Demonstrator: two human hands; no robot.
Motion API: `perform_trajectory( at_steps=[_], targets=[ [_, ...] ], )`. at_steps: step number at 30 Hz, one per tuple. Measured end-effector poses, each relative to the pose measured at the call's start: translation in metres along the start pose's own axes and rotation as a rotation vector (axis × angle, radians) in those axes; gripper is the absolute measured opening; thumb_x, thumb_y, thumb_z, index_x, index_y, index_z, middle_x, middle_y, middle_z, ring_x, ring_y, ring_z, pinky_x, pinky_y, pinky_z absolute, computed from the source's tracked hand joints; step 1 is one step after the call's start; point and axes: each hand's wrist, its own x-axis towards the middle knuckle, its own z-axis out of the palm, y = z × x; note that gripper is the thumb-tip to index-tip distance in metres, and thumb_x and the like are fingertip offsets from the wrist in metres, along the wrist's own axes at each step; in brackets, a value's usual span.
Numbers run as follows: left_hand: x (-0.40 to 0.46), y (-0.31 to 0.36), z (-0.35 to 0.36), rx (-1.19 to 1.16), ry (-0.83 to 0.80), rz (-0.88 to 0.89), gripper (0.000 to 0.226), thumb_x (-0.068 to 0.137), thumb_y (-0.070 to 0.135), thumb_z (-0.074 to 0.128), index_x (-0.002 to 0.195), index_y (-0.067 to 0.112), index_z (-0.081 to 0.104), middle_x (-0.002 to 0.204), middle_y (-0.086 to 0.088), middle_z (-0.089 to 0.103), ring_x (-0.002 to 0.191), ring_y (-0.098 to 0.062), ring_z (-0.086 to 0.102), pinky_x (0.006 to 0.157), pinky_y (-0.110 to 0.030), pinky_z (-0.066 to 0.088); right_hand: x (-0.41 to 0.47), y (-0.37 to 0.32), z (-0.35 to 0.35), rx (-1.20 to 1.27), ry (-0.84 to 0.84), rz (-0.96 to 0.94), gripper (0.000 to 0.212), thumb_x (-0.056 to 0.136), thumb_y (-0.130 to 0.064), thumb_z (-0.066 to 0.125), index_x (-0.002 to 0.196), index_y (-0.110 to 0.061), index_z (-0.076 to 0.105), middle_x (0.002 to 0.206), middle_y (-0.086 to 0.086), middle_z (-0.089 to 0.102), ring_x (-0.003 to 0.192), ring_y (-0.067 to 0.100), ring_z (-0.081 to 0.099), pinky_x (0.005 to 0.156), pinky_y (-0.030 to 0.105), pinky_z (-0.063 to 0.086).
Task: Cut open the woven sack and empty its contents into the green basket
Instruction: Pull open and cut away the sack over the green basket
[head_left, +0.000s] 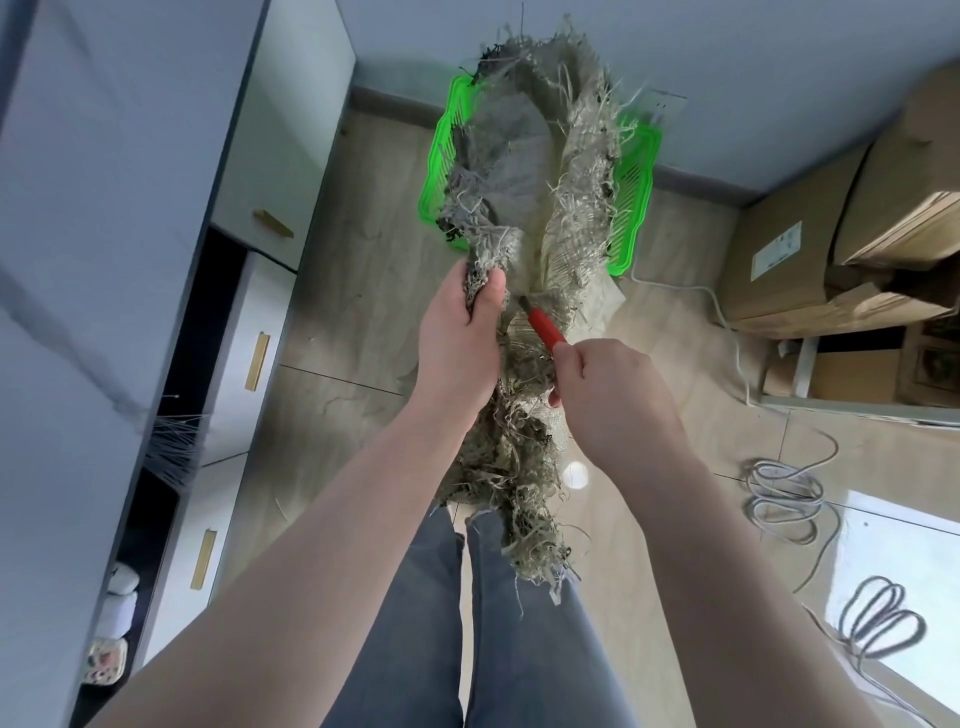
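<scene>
Head view: frayed woven sack (540, 171) gripped by left hand (460, 332), hiding most of green basket (631, 208) behind; red-handled cutter (545, 328) in right hand's (613, 395) fist, blade buried in sack.

- The middle of the green basket (636, 208) is covered by the woven sack (530, 171); only its side walls are seen, and what lies inside cannot be told.
- The blade of the red-handled cutter (543, 327) is buried in the frayed weave; the rear of the handle is enclosed by the right hand (613, 395).
- The fingertips of the left hand (457, 338) are hidden behind the gathered sack edge.
- The print on the cardboard box label (776, 249) is too small to be read.
- The white cupboards (130, 208) are cut off by the left edge.
- The coiled cable (784, 493) is cut off by the lower right edge.
</scene>
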Motion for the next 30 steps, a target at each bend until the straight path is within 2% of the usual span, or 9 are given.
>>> perform_trajectory(
  at_steps=[6, 11, 15, 17, 19, 21, 24, 26, 30],
  targets=[
    [0.002, 0.002, 0.000, -0.013, 0.001, 0.006, 0.045, 0.100, 0.042, 0.041, 0.130, 0.010, 0.052, 0.125, -0.006, 0.063, 0.118, -0.022, 0.056, 0.102, -0.042, 0.045, -0.001, 0.003, 0.002, -0.035, -0.012, 0.000, 0.047, 0.102, -0.036, 0.031, 0.080, -0.011, 0.066, 0.066, 0.004, 0.058, 0.059, 0.023, 0.056, 0.048, 0.028, 0.034],
    [0.001, 0.001, 0.002, -0.041, -0.027, 0.021, 0.045, 0.100, 0.040, 0.042, 0.128, 0.006, 0.052, 0.124, -0.012, 0.062, 0.118, -0.028, 0.055, 0.100, -0.041, 0.044, 0.001, -0.001, 0.005, -0.020, 0.089, -0.002, 0.045, 0.103, -0.035, 0.030, 0.077, -0.013, 0.058, 0.063, -0.002, 0.051, 0.056, 0.015, 0.046, 0.046, 0.028, 0.028],
    [0.004, 0.003, 0.004, -0.059, -0.029, 0.024, 0.039, 0.100, 0.040, 0.044, 0.125, 0.013, 0.056, 0.120, -0.001, 0.065, 0.113, -0.017, 0.058, 0.098, -0.036, 0.045, 0.000, -0.001, 0.014, -0.003, 0.169, -0.035, 0.041, 0.104, -0.035, 0.029, 0.073, -0.015, 0.048, 0.062, -0.004, 0.044, 0.061, 0.024, 0.046, 0.051, 0.034, 0.028],
    [0.003, 0.003, 0.006, -0.135, -0.051, -0.016, 0.030, 0.098, 0.040, 0.049, 0.119, 0.020, 0.059, 0.111, 0.006, 0.068, 0.104, -0.010, 0.062, 0.094, -0.034, 0.048, 0.000, -0.001, 0.017, 0.004, 0.209, -0.041, 0.038, 0.104, -0.035, 0.029, 0.076, -0.015, 0.045, 0.063, -0.005, 0.041, 0.061, 0.022, 0.045, 0.051, 0.034, 0.025],
    [0.004, -0.001, 0.010, -0.231, -0.093, -0.108, 0.032, 0.093, 0.041, 0.056, 0.118, 0.021, 0.059, 0.111, 0.005, 0.069, 0.103, -0.013, 0.065, 0.095, -0.041, 0.051, 0.001, 0.000, 0.017, 0.021, 0.232, -0.037, 0.036, 0.104, -0.035, 0.029, 0.079, -0.015, 0.045, 0.064, -0.006, 0.040, 0.056, 0.015, 0.040, 0.047, 0.032, 0.023],
    [0.004, -0.004, 0.014, -0.320, -0.176, -0.222, 0.033, 0.091, 0.035, 0.061, 0.119, 0.017, 0.061, 0.111, -0.001, 0.071, 0.103, -0.020, 0.067, 0.096, -0.046, 0.051, 0.003, 0.002, 0.015, 0.033, 0.236, -0.039, 0.034, 0.104, -0.036, 0.029, 0.082, -0.016, 0.045, 0.065, -0.007, 0.040, 0.054, 0.009, 0.037, 0.045, 0.028, 0.021],
    [0.003, -0.010, 0.022, -0.394, -0.281, -0.301, 0.028, 0.094, 0.026, 0.061, 0.115, 0.009, 0.065, 0.107, -0.007, 0.074, 0.102, -0.023, 0.069, 0.097, -0.047, 0.052, 0.009, 0.003, 0.011, 0.026, 0.218, -0.039, 0.035, 0.104, -0.037, 0.029, 0.084, -0.015, 0.047, 0.065, -0.006, 0.041, 0.057, 0.016, 0.042, 0.045, 0.028, 0.022],
    [0.004, -0.013, 0.025, -0.357, -0.254, -0.280, 0.027, 0.094, 0.028, 0.060, 0.115, 0.011, 0.066, 0.105, -0.005, 0.074, 0.100, -0.022, 0.070, 0.095, -0.045, 0.053, 0.014, 0.004, 0.009, 0.006, 0.204, -0.029, 0.036, 0.104, -0.038, 0.028, 0.085, -0.016, 0.048, 0.065, -0.006, 0.042, 0.063, 0.022, 0.046, 0.045, 0.029, 0.022],
    [0.013, -0.020, 0.023, -0.023, -0.143, -0.070, 0.024, 0.095, 0.032, 0.057, 0.114, 0.018, 0.063, 0.104, 0.002, 0.071, 0.099, -0.018, 0.066, 0.084, -0.032, 0.051, 0.014, 0.009, -0.001, 0.006, 0.172, -0.044, 0.041, 0.104, -0.038, 0.029, 0.080, -0.015, 0.052, 0.066, -0.001, 0.049, 0.060, 0.022, 0.048, 0.046, 0.031, 0.026]
  ],
)
